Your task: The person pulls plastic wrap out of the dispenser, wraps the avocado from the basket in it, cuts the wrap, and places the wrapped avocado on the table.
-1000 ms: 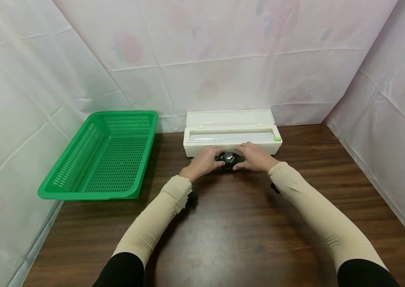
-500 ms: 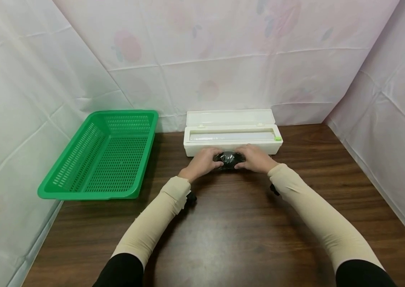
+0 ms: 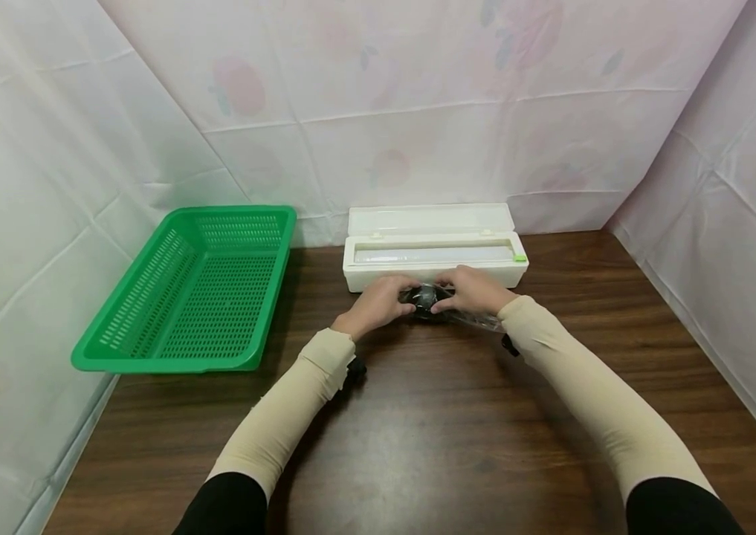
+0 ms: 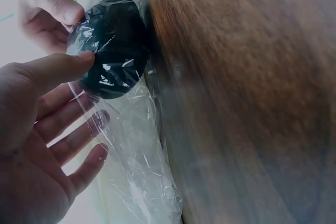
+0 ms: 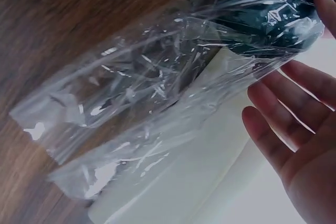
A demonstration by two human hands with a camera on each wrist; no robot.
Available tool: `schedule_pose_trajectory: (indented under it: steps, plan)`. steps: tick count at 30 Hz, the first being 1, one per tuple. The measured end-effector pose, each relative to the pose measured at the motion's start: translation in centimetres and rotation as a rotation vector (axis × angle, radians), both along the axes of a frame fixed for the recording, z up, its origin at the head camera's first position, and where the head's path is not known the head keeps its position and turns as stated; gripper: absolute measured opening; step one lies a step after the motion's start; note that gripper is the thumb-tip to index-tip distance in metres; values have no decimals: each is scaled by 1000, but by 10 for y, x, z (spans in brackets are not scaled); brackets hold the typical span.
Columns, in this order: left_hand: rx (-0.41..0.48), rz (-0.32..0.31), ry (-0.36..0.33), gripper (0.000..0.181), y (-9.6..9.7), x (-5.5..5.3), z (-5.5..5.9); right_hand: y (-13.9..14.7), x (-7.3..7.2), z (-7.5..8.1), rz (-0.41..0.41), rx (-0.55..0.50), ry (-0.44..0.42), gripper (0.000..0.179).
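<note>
A dark green, rounded object (image 3: 425,299) wrapped in shiny cling film (image 5: 131,87) sits low over the table, right before a white film dispenser box (image 3: 359,276). My left hand (image 3: 379,303) grips it from the left; in the left wrist view the thumb presses its near face while the other fingers spread behind the film. From the other side my right hand (image 3: 476,291) holds it between thumb and fingers. A long loose tail of film trails off rightward beneath the right wrist, crumpled and partly folded. The kind of object under the film cannot be told.
The dispenser's lid (image 3: 430,218) stands raised against the back curtain (image 3: 391,111), with a film roll (image 3: 434,255) inside and a small green tab (image 3: 519,258) at its right end. A green slotted basket (image 3: 170,365) stands on the wooden table (image 3: 444,446) at left.
A loose strip of film now shows stretching right from the wrapped object beneath the right hand. The right thumb has moved slightly left over it; the left hand has hardly moved.
</note>
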State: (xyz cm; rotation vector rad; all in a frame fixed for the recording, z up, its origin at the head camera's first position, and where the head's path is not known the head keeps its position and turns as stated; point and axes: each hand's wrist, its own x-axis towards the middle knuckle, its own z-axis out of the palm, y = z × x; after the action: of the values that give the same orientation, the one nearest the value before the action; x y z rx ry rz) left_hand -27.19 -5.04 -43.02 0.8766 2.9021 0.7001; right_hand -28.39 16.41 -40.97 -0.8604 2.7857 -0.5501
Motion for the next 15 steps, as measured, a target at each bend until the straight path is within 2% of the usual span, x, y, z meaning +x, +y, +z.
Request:
schedule_pose_trajectory:
  steps: [6, 15]
  plan:
    - [1, -12, 6, 45, 1, 2, 2, -4, -2, 2, 6, 5, -66, 49]
    - [-1, -48, 62, 45, 2, 3, -1, -5, -3, -3, 7, 26, -52, 58]
